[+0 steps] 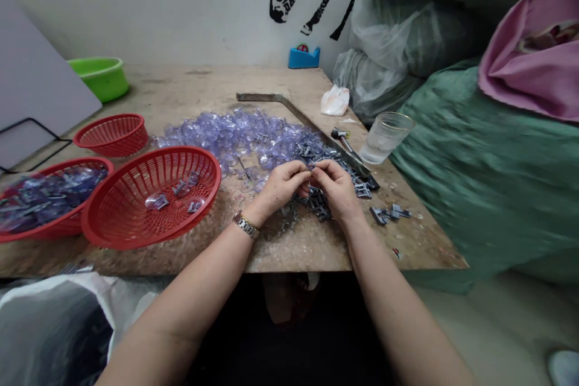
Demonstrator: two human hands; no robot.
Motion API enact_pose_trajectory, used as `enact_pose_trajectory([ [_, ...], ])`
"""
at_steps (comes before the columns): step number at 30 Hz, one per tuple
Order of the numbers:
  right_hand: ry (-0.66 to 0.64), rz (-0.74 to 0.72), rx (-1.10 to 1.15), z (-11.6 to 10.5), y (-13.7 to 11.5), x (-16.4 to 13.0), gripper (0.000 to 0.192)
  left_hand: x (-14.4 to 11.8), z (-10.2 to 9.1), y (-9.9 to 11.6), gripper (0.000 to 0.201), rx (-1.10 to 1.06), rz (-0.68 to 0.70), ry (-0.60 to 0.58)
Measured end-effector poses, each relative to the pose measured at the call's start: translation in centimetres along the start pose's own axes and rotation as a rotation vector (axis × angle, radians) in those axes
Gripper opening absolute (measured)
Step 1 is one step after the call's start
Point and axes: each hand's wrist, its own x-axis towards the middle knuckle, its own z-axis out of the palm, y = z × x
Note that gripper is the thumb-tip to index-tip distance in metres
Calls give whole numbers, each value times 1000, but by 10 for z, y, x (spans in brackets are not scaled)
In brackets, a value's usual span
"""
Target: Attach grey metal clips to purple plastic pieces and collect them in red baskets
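Gray parts lie heaped; both hands meet above.

Three baskets are sitting left of the left hand; one tub is standing ahead on that side. One dispenser is standing ahead of both hands, one glass right of the right hand.

Hands and forearms bare — a silvery metal-link band on the left wrist — black clothing below.
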Motion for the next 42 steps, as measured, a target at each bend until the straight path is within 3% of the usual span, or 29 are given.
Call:
enact_pose_trajectory([
  [3, 29, -34, -67, 1, 3, 0, 22, 1, -1, 0, 16, 68, -1, 39],
  [8, 69, -91, -177, 2, 11, 0, 18, 0, -5, -4, 21, 353, 132, 77],
  [11, 96, -109, -202, 1, 12, 1, 17, 1, -5, -8, 23, 381, 167, 70],
  [22, 40, -9, -33, 1, 7, 1, 20, 0, -2, -5, 19, 177, 132, 21],
  [29, 131, -203, -162, 3, 2, -3, 19, 1, -2, -2, 13, 38, 11, 41],
  [36, 136, -329, -211, 3, 9, -4, 40, 0, -3, 1, 14, -78, 2, 82],
  [39, 156, -334, -228, 2, 9, -3, 37, -2, -5, 8, 23, -215, 73, 141],
  [42, 156, -336, -279, 2, 8, -2, 32, -4, -16, 23, 31, -393, 299, 303],
])
